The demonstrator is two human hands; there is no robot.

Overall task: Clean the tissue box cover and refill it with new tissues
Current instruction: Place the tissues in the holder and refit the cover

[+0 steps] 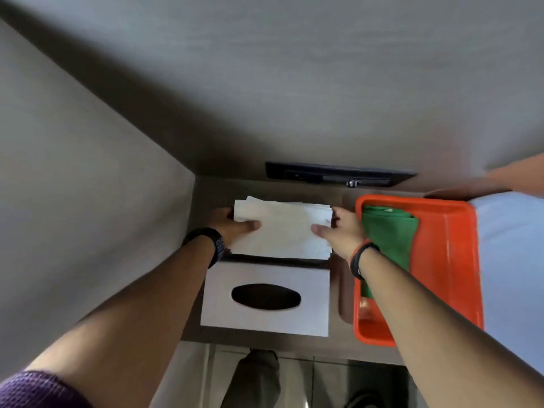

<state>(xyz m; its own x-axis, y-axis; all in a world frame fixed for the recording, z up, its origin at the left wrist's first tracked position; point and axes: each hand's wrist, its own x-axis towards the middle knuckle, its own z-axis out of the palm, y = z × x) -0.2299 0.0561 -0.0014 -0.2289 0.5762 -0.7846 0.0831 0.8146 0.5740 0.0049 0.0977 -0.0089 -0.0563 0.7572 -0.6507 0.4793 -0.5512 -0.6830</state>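
Note:
A stack of white tissues is held flat between both hands above the far part of a small brown table. My left hand grips the stack's left end, thumb on top. My right hand grips its right end the same way. Just in front of the stack lies the white tissue box cover with a dark oval slot in its top face. A dark strip shows between the stack and the cover; what it belongs to I cannot tell.
An orange tray holding a folded green cloth sits right of the cover, overhanging the table. A black panel is on the wall behind. Walls close in at left and back. A pale blue surface lies right.

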